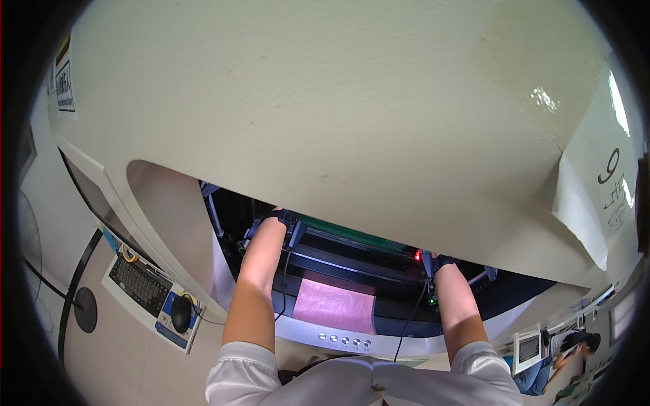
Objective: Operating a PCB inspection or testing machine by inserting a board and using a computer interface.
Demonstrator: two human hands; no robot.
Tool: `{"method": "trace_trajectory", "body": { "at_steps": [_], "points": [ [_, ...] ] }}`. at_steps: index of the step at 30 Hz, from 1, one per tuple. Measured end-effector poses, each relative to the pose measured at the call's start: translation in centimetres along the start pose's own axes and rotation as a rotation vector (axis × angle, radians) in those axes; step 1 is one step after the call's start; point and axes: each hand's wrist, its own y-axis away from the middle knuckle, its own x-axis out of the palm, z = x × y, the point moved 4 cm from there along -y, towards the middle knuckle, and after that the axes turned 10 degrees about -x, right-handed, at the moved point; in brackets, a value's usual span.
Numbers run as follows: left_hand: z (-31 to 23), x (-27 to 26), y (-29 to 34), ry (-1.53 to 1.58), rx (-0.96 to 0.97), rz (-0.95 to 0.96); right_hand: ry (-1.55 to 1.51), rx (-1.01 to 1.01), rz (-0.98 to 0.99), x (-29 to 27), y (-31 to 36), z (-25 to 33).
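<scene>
Both my arms reach into the dark opening of a large cream-coloured machine (325,122). My left hand (276,210) is mostly behind the cover's lower edge, its fingers hidden. A black band with a cable circles that wrist. My right hand (436,256) is likewise tucked under the cover at the right, fingers out of sight, with a banded wrist and a cable too. Between the hands runs a long green strip (345,231), perhaps a circuit board, along a dark rail. A pink sheet (335,306) lies on the machine's front ledge below. What either hand touches is hidden.
Round buttons (345,341) line the silver front panel. At left are a keyboard (141,283), a black mouse (181,313) and a monitor's edge. A white paper (602,176) hangs on the cover at right. Another person (575,345) is at the far right, by a laptop (529,349).
</scene>
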Motion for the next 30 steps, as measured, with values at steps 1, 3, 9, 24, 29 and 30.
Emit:
{"method": "trace_trajectory", "body": {
  "at_steps": [1, 3, 9, 24, 29, 30],
  "points": [
    [0.2, -0.2, 0.1, 0.000, 0.003, -0.015, 0.003, 0.000, 0.002, 0.3, -0.1, -0.1],
    [0.8, -0.5, 0.4, -0.002, -0.006, -0.032, 0.013, 0.003, -0.001, 0.4, 0.1, -0.5],
    [1.2, -0.5, 0.8, -0.009, -0.014, -0.080, 0.072, 0.000, -0.012, 0.3, -0.1, -0.8],
    [1.2, -4.1, 33.3, 0.750, 0.021, 0.510, 0.430, 0.028, -0.134, 5.8, 1.8, 0.5],
    [9.5, -1.8, 46.5, 0.621, -0.225, 0.640, 0.451, -0.030, -0.064, 7.3, 2.6, -0.1],
    [9.8, -1.5, 48.1, 0.621, -0.224, 0.645, 0.449, -0.033, -0.072, 7.0, 2.5, 0.0]
  ]
}}
